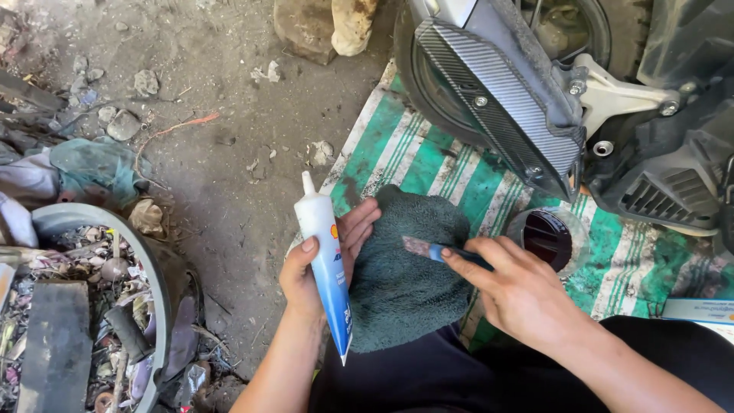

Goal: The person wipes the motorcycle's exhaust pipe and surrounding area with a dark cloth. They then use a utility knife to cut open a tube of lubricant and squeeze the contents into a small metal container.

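Your left hand [321, 264] is wrapped around a white and blue tube [327, 268], nozzle pointing away from you, with a dark green towel [409, 268] draped against the same hand just right of the tube. Right of the towel, your right hand [516, 291] pinches a small blue-handled brush [432, 250], its worn tip resting on the cloth. All this sits over a green and white striped mat [417, 157] on dusty ground. Left of the towel lies a tyre [138, 260] full of scraps; beyond it stands a scooter [550, 99].
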